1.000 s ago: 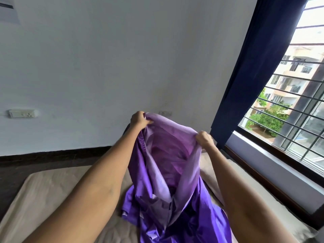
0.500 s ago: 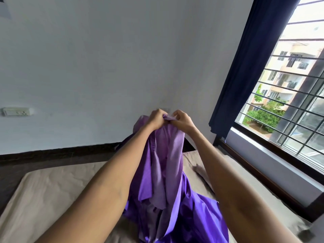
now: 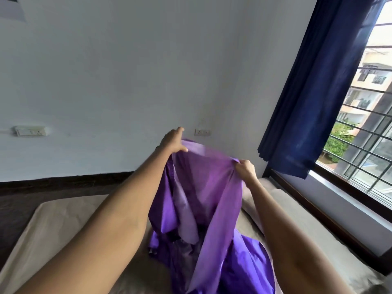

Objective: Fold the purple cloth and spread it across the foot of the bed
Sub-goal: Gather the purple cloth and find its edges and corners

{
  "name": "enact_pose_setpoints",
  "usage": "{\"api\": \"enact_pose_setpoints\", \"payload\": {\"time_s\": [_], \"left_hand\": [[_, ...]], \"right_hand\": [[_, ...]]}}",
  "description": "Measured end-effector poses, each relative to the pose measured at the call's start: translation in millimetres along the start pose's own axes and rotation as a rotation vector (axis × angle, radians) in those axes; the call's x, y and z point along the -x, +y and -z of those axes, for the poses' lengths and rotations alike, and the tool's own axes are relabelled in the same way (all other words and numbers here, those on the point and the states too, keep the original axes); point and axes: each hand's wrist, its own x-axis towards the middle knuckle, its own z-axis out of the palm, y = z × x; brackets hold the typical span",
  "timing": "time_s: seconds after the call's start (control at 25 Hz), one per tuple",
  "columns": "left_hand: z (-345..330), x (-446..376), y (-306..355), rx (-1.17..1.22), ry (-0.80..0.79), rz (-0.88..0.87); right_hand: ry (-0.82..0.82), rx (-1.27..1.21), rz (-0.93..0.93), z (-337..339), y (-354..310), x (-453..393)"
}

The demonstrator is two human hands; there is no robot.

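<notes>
The shiny purple cloth hangs in crumpled folds from both raised hands, and its lower part lies heaped on the bed. My left hand pinches the cloth's top edge at the left, index finger stretched out. Lower and to the right, my right hand grips the same edge. A short taut stretch of cloth spans between the hands. The bed has a beige sheet, and the cloth covers its middle.
A white wall with two sockets stands behind the bed. A dark blue curtain hangs at the right beside a barred window. A dark wooden bed frame runs along the right side below the sill.
Half a second ago both hands met at the top of the cloth. They have since moved apart, stretching the top edge between them.
</notes>
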Motion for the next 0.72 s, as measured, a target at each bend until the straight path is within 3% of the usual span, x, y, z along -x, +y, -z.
{"api": "enact_pose_setpoints", "payload": {"time_s": [0.08,0.16,0.24,0.36,0.52,0.56,0.72], "left_hand": [[-14.0,9.2,21.7,0.075,-0.136,-0.184],[-25.9,15.2,45.8,0.223,-0.151,-0.299],[-29.3,14.9,59.8,0.298,-0.094,-0.333],[-25.3,9.9,58.0,0.347,0.109,-0.247],[-6.5,8.0,40.6,0.585,0.468,-0.095],[0.4,6.2,35.7,0.595,0.497,-0.092],[12.1,-4.7,24.9,0.363,0.296,-0.069]], "right_hand": [[0.04,-0.055,0.105,-0.5,-32.3,-3.6],[0.004,-0.016,0.257,-8.7,-64.7,-0.2],[0.031,-0.017,0.345,-17.3,-81.9,2.3],[0.119,0.081,0.414,-13.5,-76.2,1.9],[0.094,0.348,0.216,-10.3,-24.3,-7.4],[0.07,0.385,0.152,-10.3,-9.9,-6.4],[0.074,0.24,0.045,-13.3,-9.8,-3.5]]}}
